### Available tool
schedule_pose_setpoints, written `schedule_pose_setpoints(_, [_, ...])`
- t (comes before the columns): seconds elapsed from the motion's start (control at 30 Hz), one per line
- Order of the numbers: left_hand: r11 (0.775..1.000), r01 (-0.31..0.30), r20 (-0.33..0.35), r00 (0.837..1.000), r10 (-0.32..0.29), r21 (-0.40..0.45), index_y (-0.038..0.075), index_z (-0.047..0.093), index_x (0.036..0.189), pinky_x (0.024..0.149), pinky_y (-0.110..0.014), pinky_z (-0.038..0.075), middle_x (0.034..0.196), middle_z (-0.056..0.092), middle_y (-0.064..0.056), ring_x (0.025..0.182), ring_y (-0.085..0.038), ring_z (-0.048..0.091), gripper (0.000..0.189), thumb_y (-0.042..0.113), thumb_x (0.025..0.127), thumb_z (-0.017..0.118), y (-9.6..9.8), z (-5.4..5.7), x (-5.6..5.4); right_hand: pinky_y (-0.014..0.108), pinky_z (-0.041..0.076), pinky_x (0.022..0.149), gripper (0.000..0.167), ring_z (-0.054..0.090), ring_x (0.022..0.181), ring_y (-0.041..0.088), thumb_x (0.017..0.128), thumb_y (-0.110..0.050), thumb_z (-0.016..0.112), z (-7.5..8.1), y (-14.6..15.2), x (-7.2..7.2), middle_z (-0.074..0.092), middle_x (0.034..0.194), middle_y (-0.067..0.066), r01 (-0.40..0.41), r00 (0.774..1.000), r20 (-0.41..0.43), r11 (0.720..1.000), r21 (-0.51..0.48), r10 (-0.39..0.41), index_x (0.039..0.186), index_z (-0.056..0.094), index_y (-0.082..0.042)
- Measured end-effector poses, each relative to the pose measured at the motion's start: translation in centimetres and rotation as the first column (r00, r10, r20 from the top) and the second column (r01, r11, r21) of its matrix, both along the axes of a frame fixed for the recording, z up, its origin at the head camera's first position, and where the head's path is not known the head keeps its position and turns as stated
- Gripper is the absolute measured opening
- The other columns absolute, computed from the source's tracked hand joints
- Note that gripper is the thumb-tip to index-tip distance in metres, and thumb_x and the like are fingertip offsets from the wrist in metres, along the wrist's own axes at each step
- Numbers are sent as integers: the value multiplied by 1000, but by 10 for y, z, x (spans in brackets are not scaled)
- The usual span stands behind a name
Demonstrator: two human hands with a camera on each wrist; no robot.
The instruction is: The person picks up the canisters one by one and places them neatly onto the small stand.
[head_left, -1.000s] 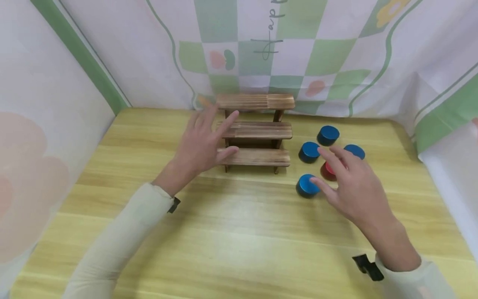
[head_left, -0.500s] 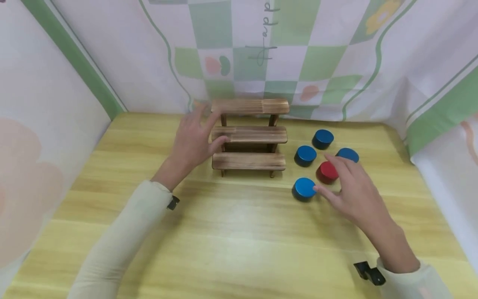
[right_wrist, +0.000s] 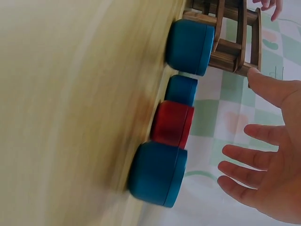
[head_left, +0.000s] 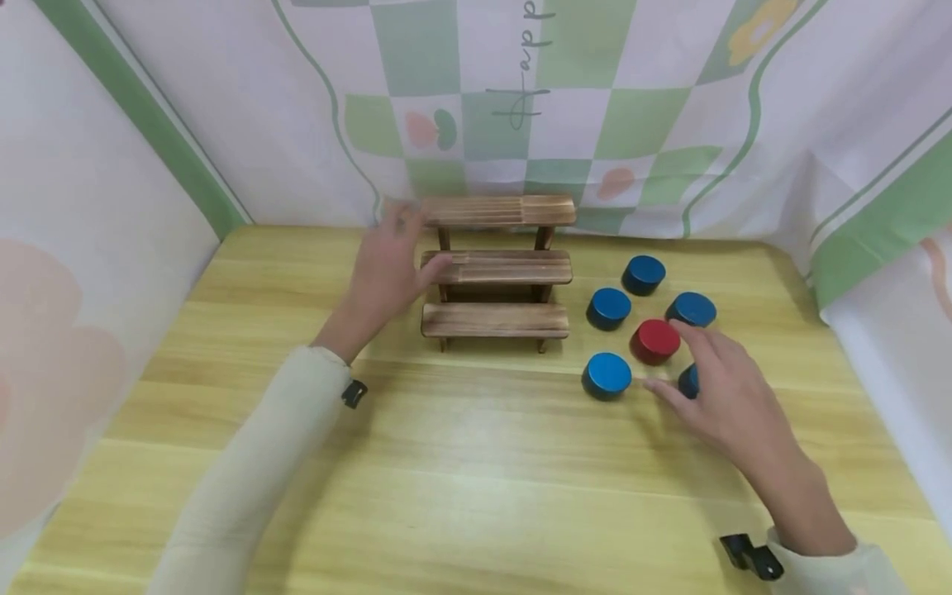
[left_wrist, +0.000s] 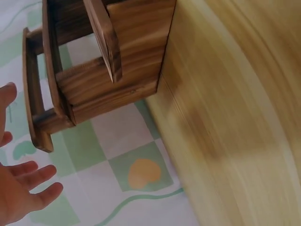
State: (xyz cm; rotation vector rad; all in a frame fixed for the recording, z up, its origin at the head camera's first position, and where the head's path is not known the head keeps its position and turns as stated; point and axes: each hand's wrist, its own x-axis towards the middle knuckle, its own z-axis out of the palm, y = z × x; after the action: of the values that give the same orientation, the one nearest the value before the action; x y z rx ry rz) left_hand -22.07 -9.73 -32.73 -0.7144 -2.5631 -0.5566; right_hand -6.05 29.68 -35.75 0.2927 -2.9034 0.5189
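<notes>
A three-tier wooden step shelf (head_left: 496,321) stands at the back of the table. By its left end hovers my left hand (head_left: 383,273), fingers spread and holding nothing; the left wrist view shows a gap between the fingers (left_wrist: 40,176) and the shelf (left_wrist: 110,89). To the shelf's right lie several round lidded blue tins (head_left: 609,308) around one red tin (head_left: 655,341). My right hand (head_left: 732,401) is above the near right of this group, partly covering a blue tin (head_left: 688,380). In the right wrist view its fingers (right_wrist: 249,157) are extended, apart from the tins.
The wood-grain table (head_left: 461,479) reaches toward the person. A checked, printed cloth (head_left: 568,124) hangs directly behind the shelf, and pale cloth walls (head_left: 111,248) close off both sides. Each wrist carries a small black clip (head_left: 751,558).
My right hand has drawn a little right and toward the person, uncovering the red tin and part of another blue tin. The left hand stays by the shelf; the head view has shifted slightly.
</notes>
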Motion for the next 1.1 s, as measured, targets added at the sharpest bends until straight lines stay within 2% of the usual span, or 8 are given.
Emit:
schedule_pose_setpoints(0.13, [998, -51, 115, 992, 48, 28, 12, 40, 150, 89, -48, 48, 135, 45, -19, 105, -36, 56, 72, 41, 93, 72, 0, 3, -6, 68, 31, 101, 85, 40, 124, 57, 86, -37, 80, -3, 9, 3, 44, 140, 35, 18, 999, 44, 1000, 6, -18, 146, 39, 6])
schedule_pose_setpoints(0.33, [994, -66, 193, 980, 49, 82, 15, 40, 150, 93, -48, 47, 141, 43, -17, 116, -36, 53, 69, 41, 94, 70, 0, 2, -16, 69, 33, 97, 83, 40, 122, 57, 86, -37, 79, -6, 20, 8, 45, 137, 36, 58, 996, 63, 998, 28, -59, 145, 40, 6])
schedule_pose_setpoints(0.57, [985, -115, 316, 946, 69, 129, 20, 36, 155, 101, -48, 43, 148, 39, -15, 126, -33, 48, 72, 48, 95, 65, 5, 5, -22, 72, 33, 94, 87, 38, 121, 58, 85, -40, 81, -14, 26, 10, 44, 136, 38, 93, 988, 119, 995, 24, -96, 145, 40, 7])
schedule_pose_setpoints(0.8, [982, -133, 362, 929, 76, 134, 20, 33, 156, 100, -50, 43, 150, 37, -16, 126, -35, 48, 72, 47, 96, 64, 6, 6, -23, 73, 31, 95, 96, 36, 121, 60, 83, -48, 80, -22, 36, 10, 41, 137, 41, 130, 975, 179, 991, 15, -131, 147, 36, 9])
schedule_pose_setpoints(1.0, [985, -141, 386, 918, 94, 96, 19, 30, 157, 103, -50, 41, 152, 34, -15, 130, -34, 45, 74, 52, 97, 59, 4, 5, -31, 74, 33, 91, 117, 40, 115, 63, 71, -61, 84, -26, 51, 9, 42, 132, 45, 156, 953, 257, 987, 41, -161, 145, 33, 14])
schedule_pose_setpoints(1.1, [982, -158, 417, 903, 103, 99, 20, 27, 159, 109, -49, 35, 155, 32, -14, 136, -33, 40, 76, 53, 98, 58, 4, 5, -34, 73, 35, 90, 122, 42, 113, 63, 68, -61, 86, -27, 57, 9, 43, 129, 46, 159, 937, 307, 986, 56, -169, 145, 31, 16])
